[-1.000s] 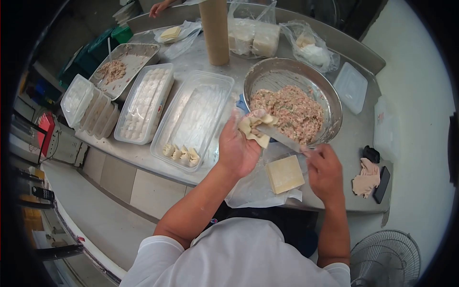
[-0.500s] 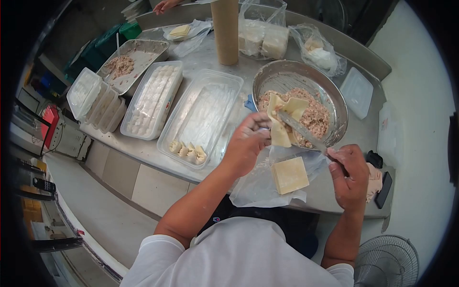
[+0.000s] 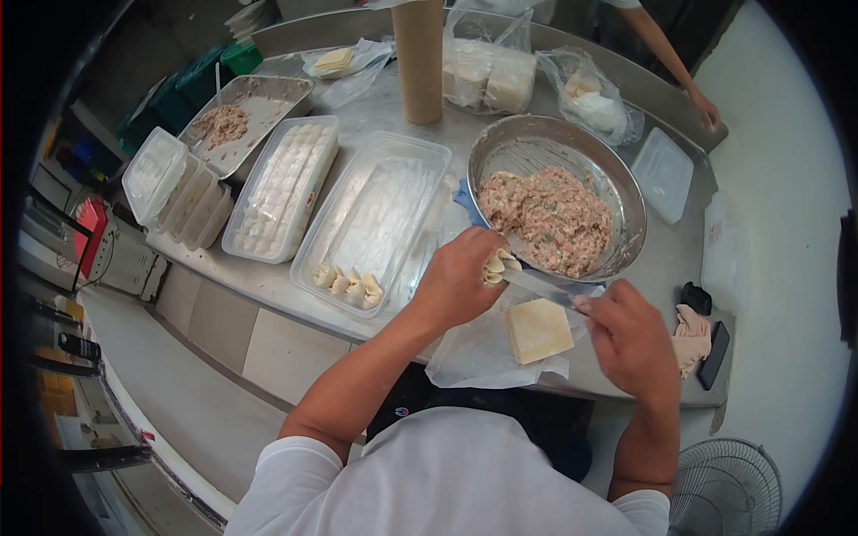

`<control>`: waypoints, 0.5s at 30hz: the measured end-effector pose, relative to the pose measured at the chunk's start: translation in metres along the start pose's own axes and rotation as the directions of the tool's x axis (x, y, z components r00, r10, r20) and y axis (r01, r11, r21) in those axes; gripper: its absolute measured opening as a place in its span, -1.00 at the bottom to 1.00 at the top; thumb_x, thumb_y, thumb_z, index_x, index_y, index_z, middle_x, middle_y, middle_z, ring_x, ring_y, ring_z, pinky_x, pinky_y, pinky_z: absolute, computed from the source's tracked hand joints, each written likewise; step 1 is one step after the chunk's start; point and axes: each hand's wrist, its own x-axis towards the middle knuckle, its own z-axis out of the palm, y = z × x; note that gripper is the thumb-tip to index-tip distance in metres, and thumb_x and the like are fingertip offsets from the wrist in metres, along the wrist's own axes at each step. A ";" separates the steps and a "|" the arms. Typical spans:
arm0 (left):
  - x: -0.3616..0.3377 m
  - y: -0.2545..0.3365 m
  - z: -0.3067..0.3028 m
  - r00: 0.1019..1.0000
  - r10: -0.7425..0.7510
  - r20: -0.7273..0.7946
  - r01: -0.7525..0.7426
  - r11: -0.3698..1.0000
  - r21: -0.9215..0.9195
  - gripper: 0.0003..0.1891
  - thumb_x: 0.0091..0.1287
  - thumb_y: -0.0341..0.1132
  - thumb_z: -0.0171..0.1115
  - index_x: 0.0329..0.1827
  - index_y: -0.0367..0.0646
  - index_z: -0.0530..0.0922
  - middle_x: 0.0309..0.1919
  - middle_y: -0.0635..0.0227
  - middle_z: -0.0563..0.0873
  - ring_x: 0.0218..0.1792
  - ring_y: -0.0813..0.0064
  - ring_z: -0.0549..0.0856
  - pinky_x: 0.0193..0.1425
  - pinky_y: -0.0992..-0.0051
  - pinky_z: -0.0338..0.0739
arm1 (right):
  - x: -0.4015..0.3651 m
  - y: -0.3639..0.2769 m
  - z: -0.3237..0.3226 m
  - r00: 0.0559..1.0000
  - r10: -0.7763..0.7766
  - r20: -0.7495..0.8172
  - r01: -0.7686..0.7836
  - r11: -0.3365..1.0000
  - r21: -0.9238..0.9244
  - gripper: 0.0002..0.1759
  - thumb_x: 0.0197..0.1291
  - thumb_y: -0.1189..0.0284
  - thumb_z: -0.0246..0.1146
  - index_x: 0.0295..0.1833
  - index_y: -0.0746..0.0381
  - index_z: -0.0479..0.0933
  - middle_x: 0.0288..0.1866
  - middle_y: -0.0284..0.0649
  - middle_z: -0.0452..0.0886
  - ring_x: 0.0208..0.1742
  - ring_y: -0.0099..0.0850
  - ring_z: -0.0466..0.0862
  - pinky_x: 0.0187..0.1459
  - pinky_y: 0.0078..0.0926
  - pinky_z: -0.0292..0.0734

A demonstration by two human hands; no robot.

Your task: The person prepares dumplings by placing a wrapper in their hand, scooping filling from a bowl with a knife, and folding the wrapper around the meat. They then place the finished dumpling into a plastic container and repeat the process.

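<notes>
My left hand (image 3: 465,275) is closed around a gathered dumpling wrapper (image 3: 497,267), whose folded edges poke out past my fingers. In my right hand (image 3: 630,335) is a flat metal spatula (image 3: 541,287); its tip reaches the wrapper. Just beyond both hands, a round steel bowl (image 3: 636,192) holds minced meat filling (image 3: 563,214). A stack of square yellow wrappers (image 3: 538,330) lies on a plastic sheet (image 3: 465,357) below the spatula. To the left, several shaped dumplings (image 3: 349,284) sit at the near end of a clear plastic tub (image 3: 380,183).
Left of the tub are a container of white dumplings (image 3: 284,192), small stacked boxes (image 3: 183,192) and a steel tray (image 3: 277,103) with filling. A brown post (image 3: 418,62) rises from the table. Another person's hand (image 3: 706,112) rests near the back right edge. A fan (image 3: 724,487) stands low right.
The wrapper, spread open over the bowl before, is now gathered in my left fist, closer to me. The spatula has come down with it. Another person's arm has appeared at back right.
</notes>
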 end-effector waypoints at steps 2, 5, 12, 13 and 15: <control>0.003 0.000 -0.005 0.999 0.036 -0.016 -0.035 0.997 0.062 -0.70 0.28 -0.36 0.49 -0.02 -0.26 0.60 -0.19 0.19 0.71 -0.16 0.22 0.79 -0.04 0.28 0.65 | -0.001 0.004 -0.017 0.999 0.029 -0.033 -0.028 0.999 0.035 -0.73 0.12 0.63 0.34 -0.03 0.26 0.69 -0.28 -0.09 0.53 -0.35 -0.12 0.61 -0.28 -0.27 0.55; 0.005 0.000 -0.009 0.971 -0.240 0.008 0.234 0.936 -0.261 -0.80 0.44 -0.31 0.38 -0.10 -0.28 0.62 -0.19 0.20 0.74 -0.25 0.37 0.79 -0.11 0.36 0.67 | -0.002 0.007 -0.010 0.987 0.136 -0.087 -0.117 0.974 0.192 -0.82 0.16 0.59 0.37 -0.10 0.28 0.68 -0.26 -0.14 0.57 -0.37 -0.26 0.60 -0.27 -0.37 0.52; -0.018 0.053 0.027 0.882 -0.347 0.318 0.419 0.269 -0.867 -0.69 0.58 -0.18 0.22 0.09 -0.29 0.64 -0.13 0.21 0.76 -0.18 0.56 0.73 -0.05 0.48 0.64 | -0.001 -0.029 0.095 0.940 0.333 0.067 -0.164 0.272 0.948 -0.69 0.39 0.35 0.38 0.10 0.31 0.57 -0.23 -0.41 0.57 -0.39 -0.62 0.51 -0.32 -0.60 0.45; -0.022 0.052 0.027 0.910 -0.288 0.299 0.395 0.380 -0.837 -0.64 0.62 -0.14 0.13 0.20 -0.27 0.61 0.01 0.20 0.73 -0.02 0.47 0.71 0.08 0.41 0.61 | 0.001 -0.032 0.105 0.924 0.366 0.109 -0.159 0.112 0.981 -0.58 0.38 0.30 0.39 0.20 0.29 0.49 -0.24 -0.41 0.57 -0.47 -0.70 0.44 -0.46 -0.70 0.33; -0.023 0.047 0.022 0.967 -0.231 0.105 0.230 0.622 -0.748 -0.62 0.62 -0.12 0.12 0.24 -0.25 0.60 0.08 0.17 0.70 0.04 0.38 0.70 0.12 0.37 0.60 | 0.008 -0.037 0.110 0.915 0.377 0.143 -0.157 0.005 0.988 -0.59 0.37 0.30 0.40 0.17 0.27 0.49 -0.25 -0.41 0.57 -0.50 -0.72 0.40 -0.51 -0.71 0.28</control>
